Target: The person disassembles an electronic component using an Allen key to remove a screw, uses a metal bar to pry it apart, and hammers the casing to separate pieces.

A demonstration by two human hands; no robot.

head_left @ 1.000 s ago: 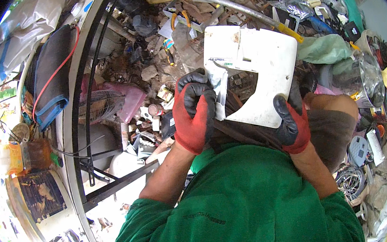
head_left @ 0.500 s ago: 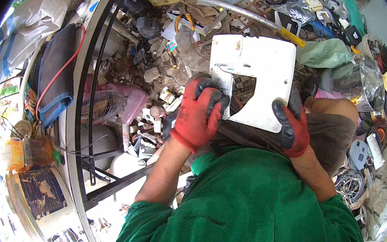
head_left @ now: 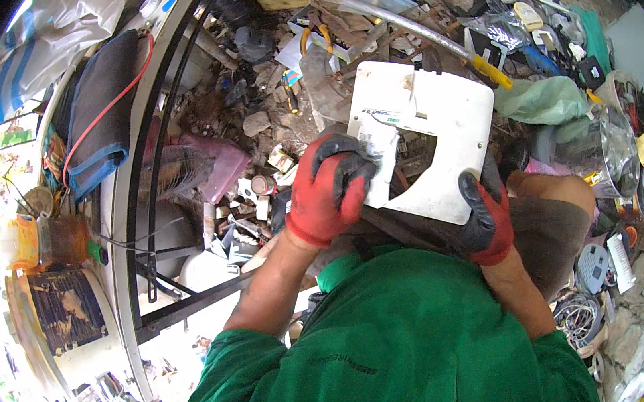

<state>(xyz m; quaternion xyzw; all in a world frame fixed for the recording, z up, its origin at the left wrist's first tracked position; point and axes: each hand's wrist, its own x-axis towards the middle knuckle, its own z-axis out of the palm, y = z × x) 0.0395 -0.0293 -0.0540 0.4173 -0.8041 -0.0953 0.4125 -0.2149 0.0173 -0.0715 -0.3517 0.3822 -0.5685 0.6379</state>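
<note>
In front of my lap I hold a white plastic cover, shaped like a sewing machine casing, with a large cutout in its middle and smaller slots near its top. My left hand, in a red and black work glove, is closed at the cover's left side with its fingers curled against the narrow part. My right hand, gloved the same way, grips the lower right corner. Its thumb lies on the front face, and its other fingers are mostly hidden behind.
A metal pole with a yellow end slants beyond the cover. Orange-handled pliers and a yellow-black screwdriver lie among scrap on the ground. A metal frame stands at left. Clear and green plastic bags lie at right.
The cover has tilted and turned slightly, showing more of its cutout. Both hands keep their hold, and the left hand has shifted a little along the cover's side.
</note>
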